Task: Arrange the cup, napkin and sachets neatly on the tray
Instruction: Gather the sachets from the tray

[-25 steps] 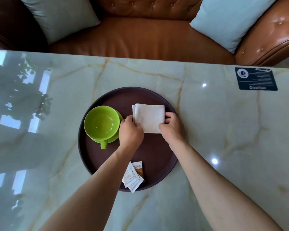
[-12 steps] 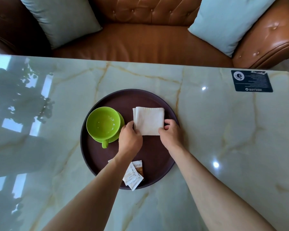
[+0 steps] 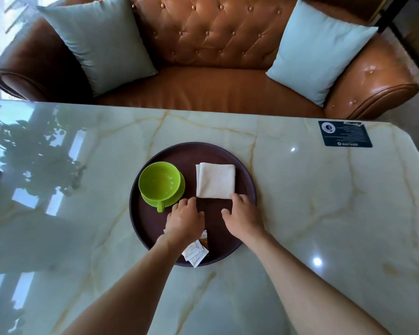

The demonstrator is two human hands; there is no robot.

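Observation:
A round dark brown tray lies on the marble table. On its left stands a green cup on a green saucer, handle towards me. A folded white napkin lies flat on the tray's right half. Several sachets, white and one brown, sit in a loose pile at the tray's near rim, partly under my left wrist. My left hand hovers over the tray's middle, fingers apart, holding nothing. My right hand is open, with one fingertip touching the napkin's near right corner.
The glossy marble table extends all around the tray. A dark printed card lies at the far right corner. Behind the table stands a brown leather sofa with two pale blue cushions.
Both hands have let go of the napkin's near edge and drawn back towards me. The napkin stays flat where it was. The camera has tilted up, showing more of the sofa.

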